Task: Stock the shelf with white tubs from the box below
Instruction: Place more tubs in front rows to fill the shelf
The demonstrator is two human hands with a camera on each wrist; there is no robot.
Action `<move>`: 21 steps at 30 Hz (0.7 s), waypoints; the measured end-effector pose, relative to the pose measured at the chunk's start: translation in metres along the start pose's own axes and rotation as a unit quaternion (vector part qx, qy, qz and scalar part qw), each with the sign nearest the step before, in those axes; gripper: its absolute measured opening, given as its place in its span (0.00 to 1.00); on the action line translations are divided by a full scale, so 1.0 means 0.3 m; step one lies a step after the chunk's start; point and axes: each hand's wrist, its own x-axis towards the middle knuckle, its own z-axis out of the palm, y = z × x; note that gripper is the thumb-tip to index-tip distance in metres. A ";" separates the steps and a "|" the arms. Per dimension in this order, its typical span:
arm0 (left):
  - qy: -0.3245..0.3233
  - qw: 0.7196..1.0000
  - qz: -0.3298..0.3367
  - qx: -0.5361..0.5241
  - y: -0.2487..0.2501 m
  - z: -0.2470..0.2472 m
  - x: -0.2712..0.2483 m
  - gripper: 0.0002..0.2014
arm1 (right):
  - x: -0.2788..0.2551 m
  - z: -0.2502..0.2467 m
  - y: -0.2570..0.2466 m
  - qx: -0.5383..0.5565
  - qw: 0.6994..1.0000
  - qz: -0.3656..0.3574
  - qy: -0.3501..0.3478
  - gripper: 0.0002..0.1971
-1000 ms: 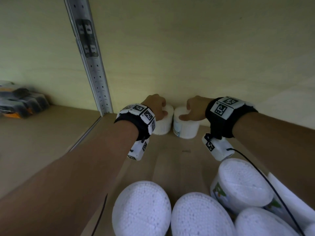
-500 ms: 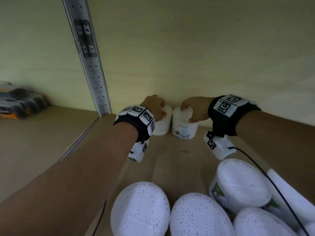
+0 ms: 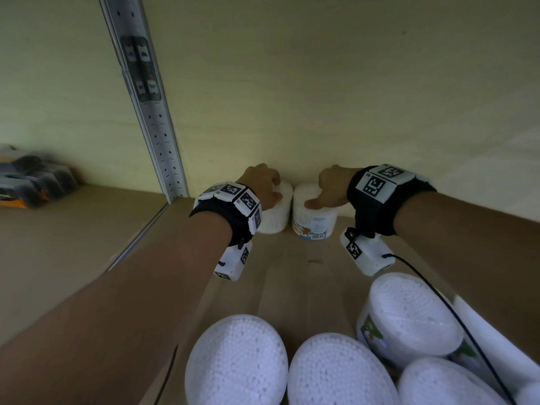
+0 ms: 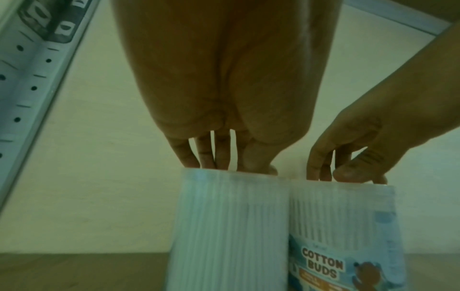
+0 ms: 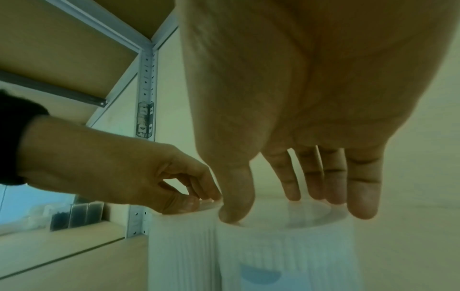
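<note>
Two white cotton-bud tubs stand side by side, touching, at the back of the wooden shelf (image 3: pixel 292 267). My left hand (image 3: pixel 273 190) grips the lid rim of the left tub (image 3: pixel 276 214) from above, thumb in front and fingers curled over. My right hand (image 3: pixel 321 191) holds the right tub (image 3: pixel 314 217) the same way, its label and barcode facing me. The left wrist view shows the left hand (image 4: pixel 224 165) on the plain tub (image 4: pixel 229 226) beside the "COTTON BUDS" tub (image 4: pixel 343 226). In the right wrist view the right hand (image 5: pixel 286 206) spans its tub's lid (image 5: pixel 286 252).
Several more white tubs (image 3: pixel 236 363) fill the bottom of the head view, close under my forearms. A perforated metal upright (image 3: pixel 152 112) stands left of the tubs. Black-and-orange packs (image 3: pixel 29 182) lie on the neighbouring shelf. The wall is right behind the tubs.
My right hand has nudged its tub slightly left until it sits against the left tub, its barcode label now facing me. The left hand has barely moved.
</note>
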 end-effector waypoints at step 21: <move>-0.005 1.000 0.009 -0.003 -0.011 0.001 0.006 0.20 | 0.031 0.005 0.036 0.008 0.998 -0.064 0.001 0.32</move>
